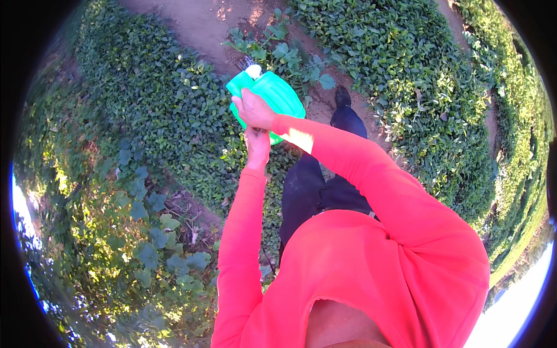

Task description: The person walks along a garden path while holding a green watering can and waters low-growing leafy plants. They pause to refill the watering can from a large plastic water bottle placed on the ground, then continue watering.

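Observation:
A translucent green plastic watering can with a white spout head is held out before me, tilted forward. Thin streaks of water leave the spout over a broad-leaved plant and bare soil. My right hand lies over the can's near side, fingers wrapped on its handle part. Below it my left hand is closed at the can's lower edge, touching my right wrist; its fingers are partly hidden. The broad-leaved green plant grows just past the can.
Dense leafy hedge rows run on the right, with another row on the left. A dirt path lies between them. My dark shoe stands on the soil. Broad-leaved vines spread at the lower left.

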A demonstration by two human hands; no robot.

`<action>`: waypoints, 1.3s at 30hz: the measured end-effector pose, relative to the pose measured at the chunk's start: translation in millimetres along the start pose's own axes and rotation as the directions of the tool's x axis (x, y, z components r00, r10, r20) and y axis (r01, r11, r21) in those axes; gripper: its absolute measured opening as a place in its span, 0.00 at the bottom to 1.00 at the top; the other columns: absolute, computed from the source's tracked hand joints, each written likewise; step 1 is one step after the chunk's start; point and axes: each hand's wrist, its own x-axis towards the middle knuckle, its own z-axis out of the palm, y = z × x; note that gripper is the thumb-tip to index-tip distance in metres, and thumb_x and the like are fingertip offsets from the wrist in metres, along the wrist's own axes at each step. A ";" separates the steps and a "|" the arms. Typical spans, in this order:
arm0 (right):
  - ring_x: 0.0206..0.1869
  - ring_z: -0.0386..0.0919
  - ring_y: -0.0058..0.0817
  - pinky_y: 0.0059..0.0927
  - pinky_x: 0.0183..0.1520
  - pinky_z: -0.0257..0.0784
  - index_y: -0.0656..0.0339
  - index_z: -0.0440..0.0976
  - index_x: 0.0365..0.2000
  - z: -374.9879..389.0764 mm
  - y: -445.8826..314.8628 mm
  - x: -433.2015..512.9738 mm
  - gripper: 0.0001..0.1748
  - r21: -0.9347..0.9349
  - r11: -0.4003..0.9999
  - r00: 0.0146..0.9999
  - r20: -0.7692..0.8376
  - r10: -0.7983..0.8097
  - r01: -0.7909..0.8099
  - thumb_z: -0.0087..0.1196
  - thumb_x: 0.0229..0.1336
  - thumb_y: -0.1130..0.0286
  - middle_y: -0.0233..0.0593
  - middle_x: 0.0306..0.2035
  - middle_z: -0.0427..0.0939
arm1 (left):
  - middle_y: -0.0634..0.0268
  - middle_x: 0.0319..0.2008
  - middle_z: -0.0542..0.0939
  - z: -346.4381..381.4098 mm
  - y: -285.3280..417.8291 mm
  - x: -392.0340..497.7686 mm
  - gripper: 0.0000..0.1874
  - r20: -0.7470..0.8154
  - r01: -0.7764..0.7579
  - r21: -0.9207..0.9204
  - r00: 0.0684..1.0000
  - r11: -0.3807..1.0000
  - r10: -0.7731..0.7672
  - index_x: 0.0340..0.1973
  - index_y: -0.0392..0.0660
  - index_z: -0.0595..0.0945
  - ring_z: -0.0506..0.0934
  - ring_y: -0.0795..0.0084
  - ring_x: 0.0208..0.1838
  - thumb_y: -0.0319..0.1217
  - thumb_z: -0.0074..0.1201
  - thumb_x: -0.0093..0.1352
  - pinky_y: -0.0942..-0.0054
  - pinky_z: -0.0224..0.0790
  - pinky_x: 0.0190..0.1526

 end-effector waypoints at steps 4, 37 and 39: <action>0.35 0.78 0.62 0.56 0.37 0.72 0.71 0.68 0.36 17.5 32.6 19.4 0.25 -0.077 0.997 1.000 0.005 0.002 -0.002 0.46 0.69 0.53 0.67 0.31 0.77 | 0.63 0.47 0.82 -6.5 -46.2 24.3 0.16 -0.070 0.087 0.010 0.994 0.996 -0.086 0.52 0.35 0.76 0.76 0.77 0.47 0.24 0.55 0.69 0.75 0.67 0.49; 0.28 0.68 0.46 0.45 0.32 0.66 0.65 0.63 0.34 -51.7 82.3 -54.7 0.11 -0.074 0.977 0.980 0.038 -0.196 0.199 0.53 0.61 0.69 0.50 0.26 0.68 | 0.71 0.39 0.81 61.9 -42.0 -40.3 0.14 0.022 0.209 0.015 0.977 0.978 -0.210 0.49 0.43 0.81 0.75 0.81 0.33 0.25 0.60 0.67 0.76 0.66 0.28; 0.31 0.71 0.53 0.48 0.33 0.66 0.66 0.63 0.35 -48.9 102.7 -50.9 0.16 -0.055 0.995 0.992 0.100 -0.076 0.082 0.59 0.54 0.71 0.53 0.28 0.69 | 0.69 0.43 0.81 67.7 -54.6 -35.3 0.16 0.002 0.244 0.050 0.970 0.968 -0.245 0.49 0.42 0.81 0.77 0.78 0.40 0.27 0.63 0.65 0.73 0.69 0.34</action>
